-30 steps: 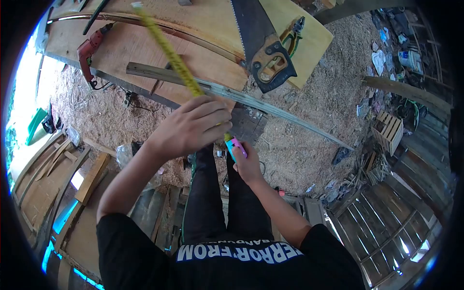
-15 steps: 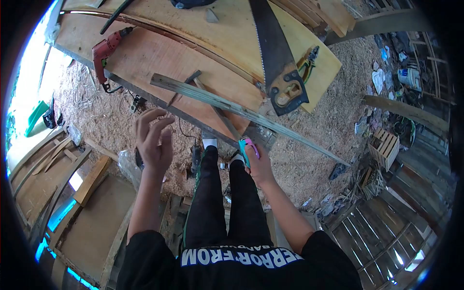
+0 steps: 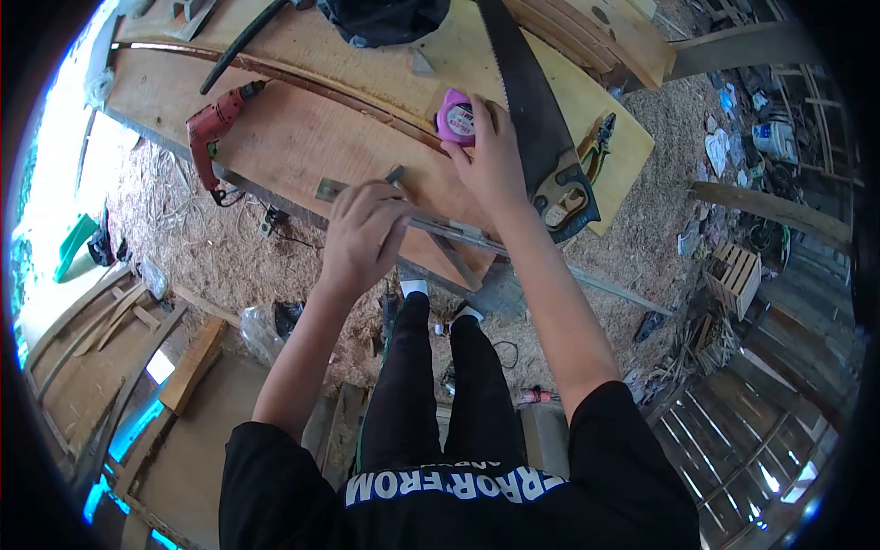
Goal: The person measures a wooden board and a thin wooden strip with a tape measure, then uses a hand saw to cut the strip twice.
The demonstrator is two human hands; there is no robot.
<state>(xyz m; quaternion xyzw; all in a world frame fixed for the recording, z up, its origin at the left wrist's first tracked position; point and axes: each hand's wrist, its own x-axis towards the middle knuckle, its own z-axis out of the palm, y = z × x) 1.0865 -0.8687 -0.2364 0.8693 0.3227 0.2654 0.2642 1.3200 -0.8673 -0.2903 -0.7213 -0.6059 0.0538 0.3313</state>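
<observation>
My right hand [image 3: 486, 151] is closed on a pink and purple tape measure [image 3: 456, 119], held over the wooden boards beside the saw blade. My left hand [image 3: 365, 229] is wrapped over a long, narrow wooden strip [image 3: 458, 231] near its left end. The strip slants down to the right, passing under my right forearm. Below the strip, a hammer [image 3: 454, 263] lies on the reddish board [image 3: 275, 137], its head partly hidden by the strip and my left hand. A handsaw [image 3: 541, 119] rests just right of my right hand.
A red drill [image 3: 215, 133] lies at the board's left. Pliers [image 3: 600, 145] sit right of the saw. A black bag [image 3: 380, 20] and a small grey block [image 3: 422, 62] are at the top. Wood shavings [image 3: 220, 252] cover the floor; a wooden crate [image 3: 733, 278] stands at right.
My right hand has moved up and forward with the tape measure, onto the boards. My left hand has moved right and taken hold of the wooden strip.
</observation>
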